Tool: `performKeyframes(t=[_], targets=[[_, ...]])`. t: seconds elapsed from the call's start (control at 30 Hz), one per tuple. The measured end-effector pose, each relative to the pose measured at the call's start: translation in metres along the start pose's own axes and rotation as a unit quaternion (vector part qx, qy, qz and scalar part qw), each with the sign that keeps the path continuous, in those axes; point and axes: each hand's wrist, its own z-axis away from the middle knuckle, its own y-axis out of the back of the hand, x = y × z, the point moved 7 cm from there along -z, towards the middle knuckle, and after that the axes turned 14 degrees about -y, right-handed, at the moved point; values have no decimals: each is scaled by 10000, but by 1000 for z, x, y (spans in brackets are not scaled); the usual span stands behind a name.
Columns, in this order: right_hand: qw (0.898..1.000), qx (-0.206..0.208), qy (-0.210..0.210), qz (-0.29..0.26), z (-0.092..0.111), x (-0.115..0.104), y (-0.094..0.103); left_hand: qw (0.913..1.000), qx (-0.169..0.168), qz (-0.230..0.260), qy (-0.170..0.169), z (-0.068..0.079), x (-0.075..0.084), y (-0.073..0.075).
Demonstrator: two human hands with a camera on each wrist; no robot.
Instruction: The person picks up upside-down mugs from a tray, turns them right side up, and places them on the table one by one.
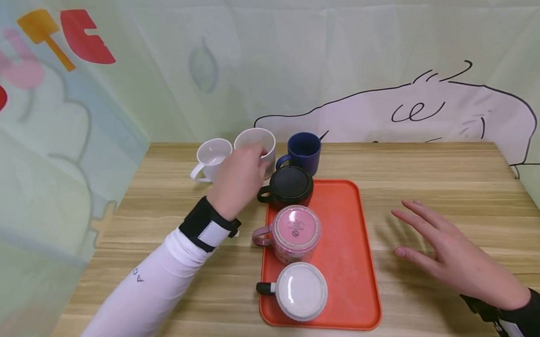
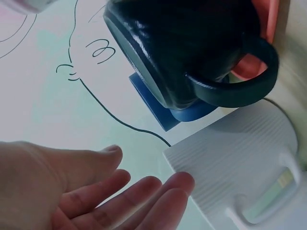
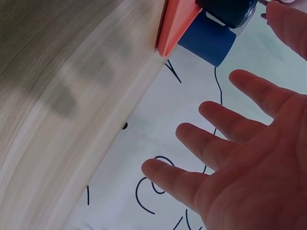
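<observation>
My left hand [image 1: 240, 177] reaches over the white ribbed mug [image 2: 235, 153] at the back of the table. In the left wrist view its thumb stands apart from loosely bent fingers, the fingertips right at the mug's rim. A plain white mug [image 1: 209, 160] stands upright to the left and a dark blue mug [image 1: 312, 159] to the right. On the red tray [image 1: 344, 255], upside down in a row, are a black mug [image 1: 291, 184], a pink mug [image 1: 296, 232] and a white mug with black handle [image 1: 302, 292]. My right hand [image 1: 460, 256] hovers, fingers spread, right of the tray.
The wooden table [image 1: 431, 177] backs onto a printed cloth wall [image 1: 359, 51] with cartoon drawings. Another cloth wall [image 1: 63, 136] runs along the left side. All three mug handles on the tray point left, reaching past or over its left rim.
</observation>
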Motion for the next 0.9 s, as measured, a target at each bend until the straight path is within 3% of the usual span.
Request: performKeyframes(t=[0.43, 0.63, 0.9], targets=[[10000, 17, 31, 26, -2, -3, 0, 9987, -429, 226, -162, 27, -9, -11], [10000, 4, 37, 32, -4, -3, -1, 9964, -724, 432, -15, 33, -14, -23], [10000, 4, 44, 58, -5, -2, -2, 9961, -724, 490, -109, 38, -18, -36]])
